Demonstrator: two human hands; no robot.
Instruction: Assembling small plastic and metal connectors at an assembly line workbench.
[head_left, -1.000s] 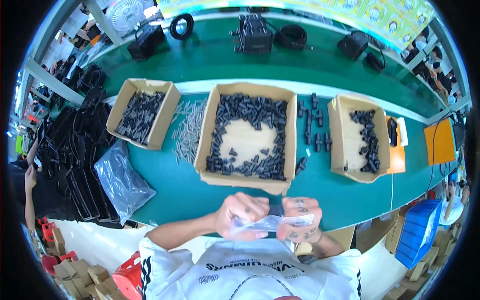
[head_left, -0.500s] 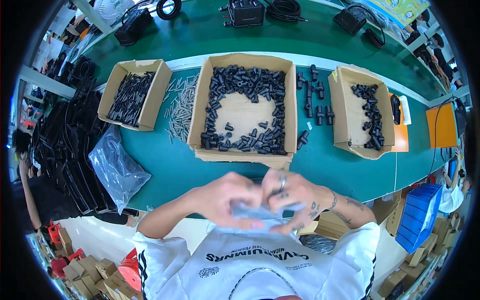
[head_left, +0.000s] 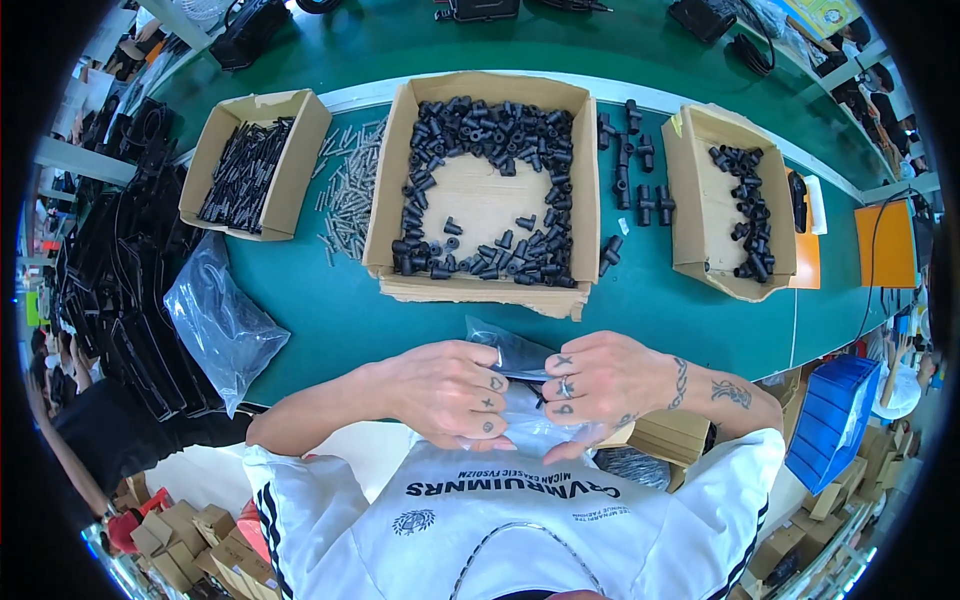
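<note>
Lower centre: left hand (head_left: 455, 393) and right hand (head_left: 600, 382) both grip clear bag (head_left: 508, 349), handling apparently unfinished; its filling and closure unclear.

We looked from the left one of two fisheye cameras worn side by side on the person's head. Our view faced forward and steeply down, upright and unmirrored, so its left matched the person's own. We sat close above the shirt (head_left: 440, 560), which spread along the lower edge; the left hand (head_left: 447, 393) and right hand (head_left: 598, 385) came near the centre. Farther off we took in the worktop (head_left: 340, 325), the middle box (head_left: 388, 200) and, at the top, the rear shelf (head_left: 400, 50). Straight edges bowed toward the dark round rim.
</note>
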